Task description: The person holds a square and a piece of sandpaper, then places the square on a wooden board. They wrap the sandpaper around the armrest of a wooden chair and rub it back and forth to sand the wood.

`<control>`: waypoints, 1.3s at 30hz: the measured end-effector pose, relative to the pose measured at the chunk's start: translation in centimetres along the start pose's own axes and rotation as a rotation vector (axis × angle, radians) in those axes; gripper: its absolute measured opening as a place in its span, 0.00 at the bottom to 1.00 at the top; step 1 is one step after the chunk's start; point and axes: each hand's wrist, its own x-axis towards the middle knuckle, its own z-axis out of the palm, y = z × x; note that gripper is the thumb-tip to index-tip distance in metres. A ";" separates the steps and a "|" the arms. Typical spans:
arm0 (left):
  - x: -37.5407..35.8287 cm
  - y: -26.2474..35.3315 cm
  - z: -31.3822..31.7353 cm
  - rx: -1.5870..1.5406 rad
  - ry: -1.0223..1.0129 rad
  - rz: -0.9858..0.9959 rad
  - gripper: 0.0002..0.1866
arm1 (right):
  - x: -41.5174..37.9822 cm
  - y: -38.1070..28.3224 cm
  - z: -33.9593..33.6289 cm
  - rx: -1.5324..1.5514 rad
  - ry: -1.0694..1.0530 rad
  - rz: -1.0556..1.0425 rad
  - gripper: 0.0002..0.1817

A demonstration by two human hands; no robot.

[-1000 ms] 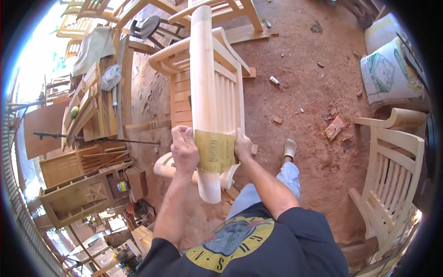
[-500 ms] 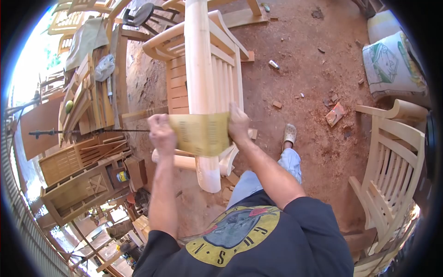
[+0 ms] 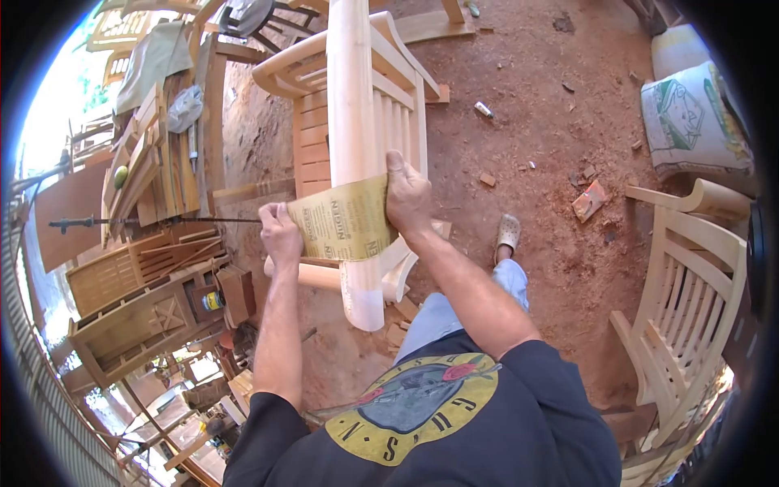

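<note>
Each grip is clamping one end of a sandpaper strip (image 3: pixel 339 221): the left hand (image 3: pixel 281 237) is closing curled fingers on the left end, while the right hand (image 3: pixel 409 200) is holding the right end, its thumb pointing away from the body and some fingers hidden. Under and ahead of them, a slatted wooden chair (image 3: pixel 312 144) is resting on the reddish earth floor (image 3: pixel 560 272), and a pale rounded rail (image 3: pixel 350 105) is running above it, its long axis pointing away from the wearer; how rail and chair are joining is not clear. Over the rail's near part, directly between the grips, the strip is lying crosswise at a slant, its left end sitting closer to the wearer. Of the two, the right hand is resting nearer to the rail, just beside it; the left hand is sitting farther out on the other side.

As for writing, the wearer's black T-shirt (image 3: pixel 527 426) is carrying the largest, a yellow ring (image 3: pixel 415 438) that is showing letters including N, S, U and G. A white sack (image 3: pixel 690 122) is bearing green print, too unclear to read. The strip's backing is repeating a dark brand word, apparently "NUGEN", among finer illegible lines. A small can (image 3: pixel 213 301) is wearing a yellow-and-blue label, its wording too small to tell.
</note>
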 end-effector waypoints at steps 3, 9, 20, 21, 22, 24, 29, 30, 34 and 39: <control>-0.5 4.5 -0.9 -0.098 -0.038 0.050 0.15 | 0.9 2.6 0.1 -0.017 0.082 0.028 0.29; -1.5 9.8 -1.6 -0.113 -0.039 0.083 0.12 | 0.4 7.2 -1.2 -0.047 0.128 0.237 0.31; -1.6 13.2 -2.3 -0.218 -0.100 0.048 0.13 | 1.6 12.1 -0.4 -0.189 0.073 0.235 0.32; -1.3 12.3 -2.1 -0.193 -0.097 0.039 0.13 | 1.2 9.0 -0.6 -0.092 0.064 0.259 0.32; 0.0 10.0 -1.9 -0.151 -0.073 -0.013 0.14 | 1.1 5.4 -0.6 0.009 0.062 0.276 0.32; 2.0 3.1 -1.4 -0.058 -0.022 -0.146 0.14 | 0.5 -1.2 0.8 0.154 0.026 0.059 0.31; 0.2 9.0 -1.1 -0.115 -0.031 0.130 0.14 | 2.3 6.2 1.3 -0.064 0.017 0.190 0.33; -0.6 12.3 -1.9 -0.175 -0.069 0.143 0.14 | 1.9 9.3 1.2 -0.100 0.035 0.223 0.33; 0.3 10.8 -1.3 -0.157 -0.115 0.023 0.15 | 1.7 8.5 1.0 -0.088 0.055 0.203 0.35; 1.7 3.0 0.1 -0.001 -0.018 0.009 0.16 | 2.0 -0.4 1.6 0.073 -0.038 -0.020 0.34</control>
